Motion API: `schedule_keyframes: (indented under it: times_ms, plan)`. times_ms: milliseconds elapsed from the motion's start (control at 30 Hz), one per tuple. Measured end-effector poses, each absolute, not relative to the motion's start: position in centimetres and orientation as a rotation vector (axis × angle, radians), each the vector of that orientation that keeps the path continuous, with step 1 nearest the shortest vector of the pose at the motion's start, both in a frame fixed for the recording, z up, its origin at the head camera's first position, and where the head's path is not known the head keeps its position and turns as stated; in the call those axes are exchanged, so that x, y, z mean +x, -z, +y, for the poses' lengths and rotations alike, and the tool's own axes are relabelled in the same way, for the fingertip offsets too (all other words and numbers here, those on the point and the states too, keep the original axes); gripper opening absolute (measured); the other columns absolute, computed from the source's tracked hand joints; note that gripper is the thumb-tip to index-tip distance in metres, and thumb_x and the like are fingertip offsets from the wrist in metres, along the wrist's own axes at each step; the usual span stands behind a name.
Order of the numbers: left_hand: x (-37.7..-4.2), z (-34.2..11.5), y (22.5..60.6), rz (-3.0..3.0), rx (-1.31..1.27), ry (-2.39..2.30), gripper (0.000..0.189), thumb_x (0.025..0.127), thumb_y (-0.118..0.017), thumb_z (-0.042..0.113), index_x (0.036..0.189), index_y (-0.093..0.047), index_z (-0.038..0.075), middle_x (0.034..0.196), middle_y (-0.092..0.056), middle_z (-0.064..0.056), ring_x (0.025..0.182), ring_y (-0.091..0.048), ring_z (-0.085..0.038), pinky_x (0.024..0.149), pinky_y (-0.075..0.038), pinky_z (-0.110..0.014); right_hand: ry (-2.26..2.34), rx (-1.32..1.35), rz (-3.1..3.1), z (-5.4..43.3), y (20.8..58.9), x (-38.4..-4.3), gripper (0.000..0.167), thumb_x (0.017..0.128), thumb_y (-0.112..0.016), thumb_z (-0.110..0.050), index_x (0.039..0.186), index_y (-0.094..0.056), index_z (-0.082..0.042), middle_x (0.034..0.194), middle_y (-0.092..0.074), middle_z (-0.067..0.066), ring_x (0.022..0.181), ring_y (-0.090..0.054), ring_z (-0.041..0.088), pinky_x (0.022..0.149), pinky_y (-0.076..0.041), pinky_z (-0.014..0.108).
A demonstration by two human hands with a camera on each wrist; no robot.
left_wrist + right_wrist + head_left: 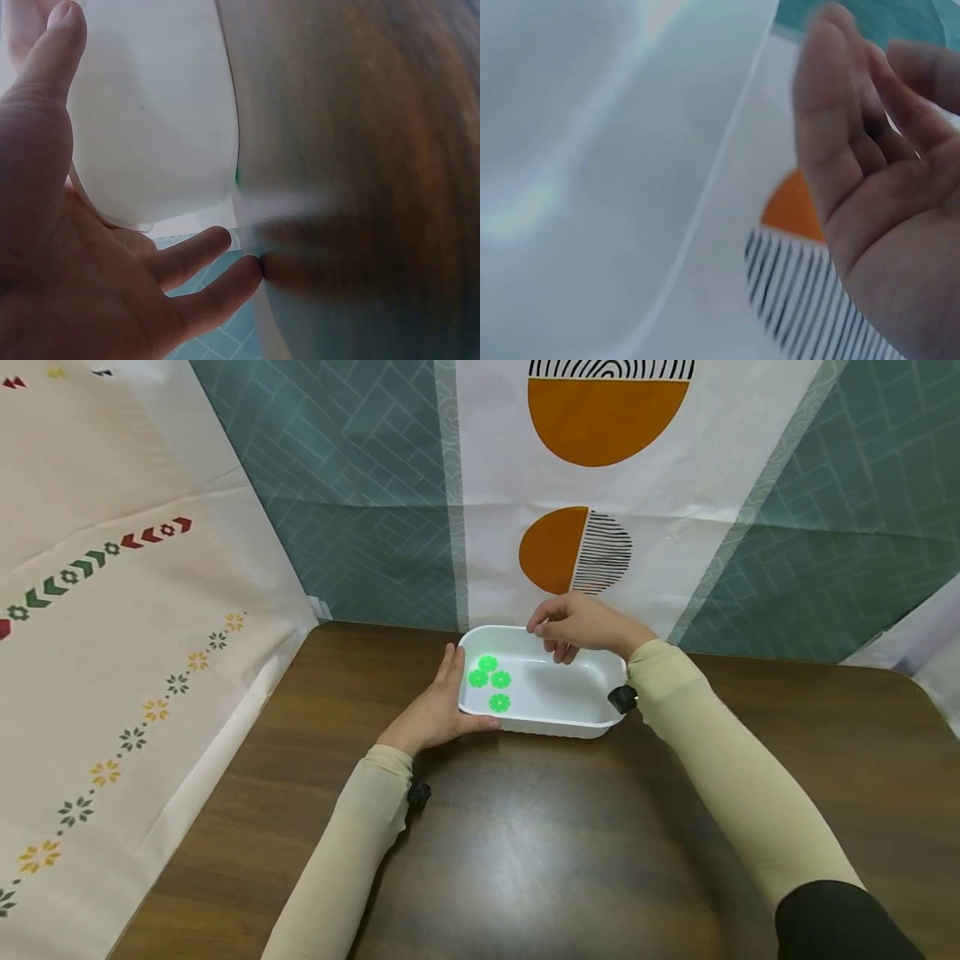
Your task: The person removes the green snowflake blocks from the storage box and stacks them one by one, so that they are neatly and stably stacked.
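The tray (558, 687), white and shallow, sits flat on the worktop close to its far edge, long side running left to right. Inside, at the left end, lie four green discs (500, 679) with notched edges: three bunched towards the far side, the fourth nearer and slightly apart; the right part of the tray floor shows no disc. The left hand (433, 712) is braced against the tray's left end, thumb along the near side; its grip is spread, the digits stretched out rather than closed round the wall. The right hand (581, 625) is held over the far rim with fingers bent and thumb near the forefinger; whether its grip is clenched or holds something small cannot be told, the fingertips being partly hidden. A black device (622, 698) on the right wrist overlaps the tray's right rim in the head view; contact cannot be confirmed. Beyond the worktop (525, 827) hangs a patterned wall cloth (495, 460). Hazards, in this inspector's judgement: a low sweep of the right forearm could catch the device on the rim and twist the tray; a strong push from the near side could send it towards the far edge, since the left hand steadies one end only; and a sharp knock could slide the loose discs together, making single ones harder to pick out.
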State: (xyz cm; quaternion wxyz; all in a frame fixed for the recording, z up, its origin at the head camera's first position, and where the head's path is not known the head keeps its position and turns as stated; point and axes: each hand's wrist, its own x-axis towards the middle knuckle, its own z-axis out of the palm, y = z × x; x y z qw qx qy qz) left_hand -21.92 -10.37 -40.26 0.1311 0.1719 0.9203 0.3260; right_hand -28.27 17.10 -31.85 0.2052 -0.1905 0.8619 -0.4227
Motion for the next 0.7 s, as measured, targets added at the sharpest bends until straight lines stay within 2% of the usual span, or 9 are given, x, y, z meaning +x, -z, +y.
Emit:
schedule_keyframes:
  times_ms: [100, 267, 433, 533, 700]
  plan:
    - [-21.9, -10.4, 40.2, 2.663, 0.506, -0.952, 0.134, 0.077, -0.081, 0.061, 0.162, 0.012, 0.014, 0.167, 0.017, -0.008, 0.145, -0.029, -0.039, 0.111, -0.035, -0.049, 1.093, -0.549, 2.286, 15.1, 33.0, -28.9, 0.021, 0.102, -0.056, -0.012, 0.114, -0.068, 0.000, 0.090, -0.066, 0.023, 0.072, -0.068, 0.032, 0.067, -0.059, 0.039]
    - [-21.8, -10.5, 40.2, 2.658, 0.499, -0.945, 0.133, 0.078, -0.081, 0.060, 0.162, 0.012, 0.015, 0.167, 0.019, -0.005, 0.145, -0.031, -0.039, 0.111, -0.036, -0.048, 0.921, -0.551, 2.038, 12.6, 35.3, -29.6, 0.027, 0.101, -0.055, -0.012, 0.121, -0.065, 0.002, 0.096, -0.071, 0.018, 0.079, -0.071, 0.031, 0.072, -0.059, 0.041]
    - [-21.8, -10.5, 40.1, 2.662, 0.496, -0.953, 0.135, 0.076, -0.082, 0.061, 0.162, 0.013, 0.017, 0.167, 0.019, -0.005, 0.144, -0.032, -0.039, 0.110, -0.036, -0.049, 0.782, -0.500, 1.853, 11.5, 36.5, -29.8, 0.028, 0.100, -0.055, -0.013, 0.124, -0.066, -0.002, 0.099, -0.070, 0.013, 0.080, -0.068, 0.024, 0.075, -0.059, 0.040]
    - [-21.8, -10.4, 40.1, 2.662, 0.501, -0.958, 0.135, 0.077, -0.082, 0.061, 0.162, 0.014, 0.018, 0.167, 0.018, -0.007, 0.144, -0.030, -0.040, 0.110, -0.036, -0.050, 0.805, -0.479, 1.783, 11.5, 36.9, -30.0, 0.028, 0.101, -0.056, -0.012, 0.125, -0.066, -0.003, 0.099, -0.068, 0.011, 0.078, -0.065, 0.022, 0.075, -0.058, 0.038]
    - [-21.7, -10.5, 40.0, 2.658, 0.507, -0.958, 0.135, 0.077, -0.081, 0.062, 0.161, 0.014, 0.017, 0.167, 0.019, -0.008, 0.145, -0.029, -0.041, 0.110, -0.035, -0.052, 0.916, -0.471, 1.697, 11.3, 37.5, -30.3, 0.030, 0.101, -0.054, -0.008, 0.128, -0.063, -0.001, 0.108, -0.067, 0.012, 0.084, -0.066, 0.024, 0.080, -0.057, 0.038]
